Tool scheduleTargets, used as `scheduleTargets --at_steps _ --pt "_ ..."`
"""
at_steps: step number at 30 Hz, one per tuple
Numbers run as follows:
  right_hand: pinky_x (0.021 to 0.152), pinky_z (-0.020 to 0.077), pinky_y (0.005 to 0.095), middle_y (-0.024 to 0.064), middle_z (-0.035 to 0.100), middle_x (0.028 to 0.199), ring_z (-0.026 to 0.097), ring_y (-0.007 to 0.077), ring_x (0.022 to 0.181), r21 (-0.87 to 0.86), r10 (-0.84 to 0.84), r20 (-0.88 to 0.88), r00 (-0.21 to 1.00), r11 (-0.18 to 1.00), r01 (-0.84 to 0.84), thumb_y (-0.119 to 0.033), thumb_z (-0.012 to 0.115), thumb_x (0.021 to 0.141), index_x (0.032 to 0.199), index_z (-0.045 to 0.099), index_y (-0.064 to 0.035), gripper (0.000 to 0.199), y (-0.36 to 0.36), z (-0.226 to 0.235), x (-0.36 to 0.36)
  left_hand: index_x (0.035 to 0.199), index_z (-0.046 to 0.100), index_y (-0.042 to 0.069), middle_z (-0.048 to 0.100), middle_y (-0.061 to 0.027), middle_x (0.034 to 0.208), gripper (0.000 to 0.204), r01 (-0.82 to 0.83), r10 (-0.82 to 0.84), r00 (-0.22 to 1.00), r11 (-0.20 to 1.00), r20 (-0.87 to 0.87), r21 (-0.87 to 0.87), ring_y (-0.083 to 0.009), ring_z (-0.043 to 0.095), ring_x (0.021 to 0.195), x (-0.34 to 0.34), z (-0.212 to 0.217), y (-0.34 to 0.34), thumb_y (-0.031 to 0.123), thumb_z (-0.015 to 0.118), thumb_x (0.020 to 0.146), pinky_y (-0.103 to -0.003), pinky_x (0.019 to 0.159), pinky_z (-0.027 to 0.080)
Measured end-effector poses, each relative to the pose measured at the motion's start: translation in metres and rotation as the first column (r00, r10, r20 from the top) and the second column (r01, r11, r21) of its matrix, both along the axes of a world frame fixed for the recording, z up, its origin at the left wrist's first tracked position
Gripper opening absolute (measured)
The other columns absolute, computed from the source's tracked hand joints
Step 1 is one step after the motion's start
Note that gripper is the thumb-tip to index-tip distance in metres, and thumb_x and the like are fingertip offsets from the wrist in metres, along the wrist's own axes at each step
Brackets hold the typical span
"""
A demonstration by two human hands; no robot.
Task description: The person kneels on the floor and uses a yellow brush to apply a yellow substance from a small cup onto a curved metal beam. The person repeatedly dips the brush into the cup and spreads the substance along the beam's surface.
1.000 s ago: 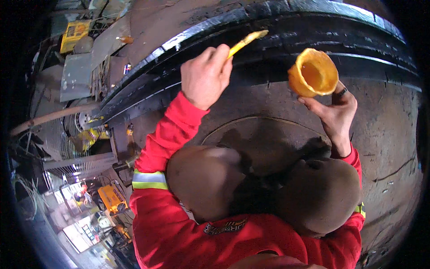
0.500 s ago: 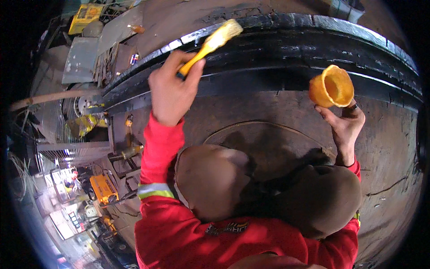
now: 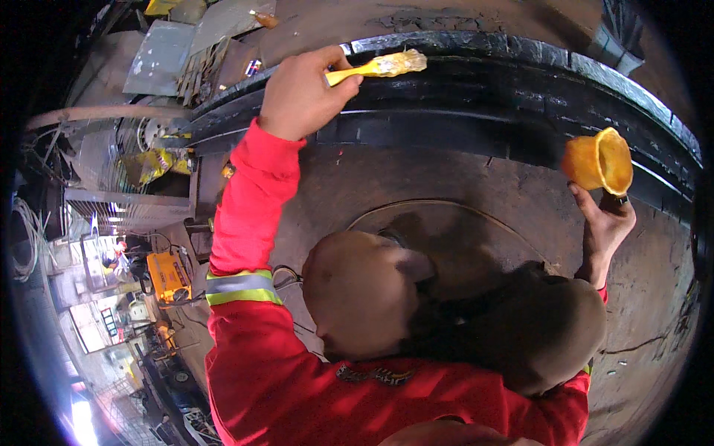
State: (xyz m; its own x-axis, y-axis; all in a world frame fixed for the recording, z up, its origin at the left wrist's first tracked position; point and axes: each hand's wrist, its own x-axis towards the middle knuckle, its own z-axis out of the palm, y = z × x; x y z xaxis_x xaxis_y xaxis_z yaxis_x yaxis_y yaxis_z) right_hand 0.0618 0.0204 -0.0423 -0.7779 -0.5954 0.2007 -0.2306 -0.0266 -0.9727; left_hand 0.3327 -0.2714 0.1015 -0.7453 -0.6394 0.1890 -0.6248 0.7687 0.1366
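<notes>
My left hand (image 3: pixel 305 93) is closed round the yellow handle of a paintbrush (image 3: pixel 383 67). The brush lies nearly level, its pale, clotted bristles pointing right across the upper part of a long black beam (image 3: pixel 461 123). Whether the bristles touch the beam, I cannot tell. At the right, my right hand (image 3: pixel 606 227) grips an orange-yellow cup (image 3: pixel 584 163) from below. The cup is tilted with its uneven rim facing right, and its inside is coated yellow-orange. Wet-looking glossy patches show along the beam's top edge.
My bent knees (image 3: pixel 364 290) are between my arms, above a brown floor (image 3: pixel 461 171) with a thin curved line on it. To the left are a wheel (image 3: pixel 152 134), a grey panel (image 3: pixel 156 59) and an orange machine (image 3: pixel 167 275). A grey bucket-like container (image 3: pixel 617 48) stands beyond the beam.
The brush has swung from slanting upward to almost level. My right hand and the cup appear farther right and lower, the cup's mouth turned more to the right. The whole view has shifted somewhat.
</notes>
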Motion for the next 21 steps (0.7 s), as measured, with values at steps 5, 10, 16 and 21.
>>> scheduleTargets --at_steps 5,10,16,21 --pt "0.091 0.0431 0.0277 0.0066 0.066 0.103 0.060 0.0121 0.096 0.164 -0.111 -0.046 0.993 0.979 0.117 0.003 0.082 0.066 0.107 0.063 0.0060 0.045 0.003 0.004 -0.012 0.086 0.067 0.008 0.064 -0.0164 0.071 0.026 -0.111 0.122 0.992 0.957 0.022 -0.267 -0.0352 0.064 0.068 0.046 0.027 -0.020 0.031 0.070 0.074 -0.043 0.061 0.049" --pt "0.089 0.0464 0.0283 0.0109 0.066 0.107 0.062 0.0156 0.098 -0.047 -0.102 -0.065 0.993 0.994 0.099 0.003 0.078 0.071 0.111 0.062 0.0076 0.042 -0.004 0.005 -0.023 0.084 0.066 0.006 0.064 -0.0160 0.070 0.023 -0.203 0.194 0.979 0.949 -0.063 -0.241 -0.0345 0.064 0.068 0.087 0.030 -0.038 0.025 0.073 0.074 -0.039 0.060 0.049" --pt "0.092 0.0444 0.0287 0.0110 0.066 0.109 0.062 0.0154 0.100 0.017 -0.130 -0.120 0.984 0.991 0.133 0.002 0.078 0.072 0.113 0.061 0.0077 0.045 -0.013 0.010 -0.022 0.088 0.064 0.002 0.065 -0.0136 0.071 0.023 -0.278 0.266 0.957 0.955 -0.116 -0.106 -0.0235 0.065 0.065 0.102 -0.019 -0.032 0.022 0.071 0.080 -0.033 0.059 0.047" --pt "0.094 0.0450 0.0315 0.0125 0.066 0.107 0.063 0.0171 0.098 0.012 -0.102 -0.086 0.991 0.995 0.103 0.009 0.076 0.070 0.112 0.060 0.0098 0.044 -0.022 0.005 -0.016 0.082 0.063 0.010 0.064 -0.0129 0.072 0.015 -0.377 0.364 0.925 0.915 -0.107 -0.145 -0.0343 0.063 0.069 0.123 -0.015 -0.014 0.023 0.069 0.078 -0.042 0.058 0.048"
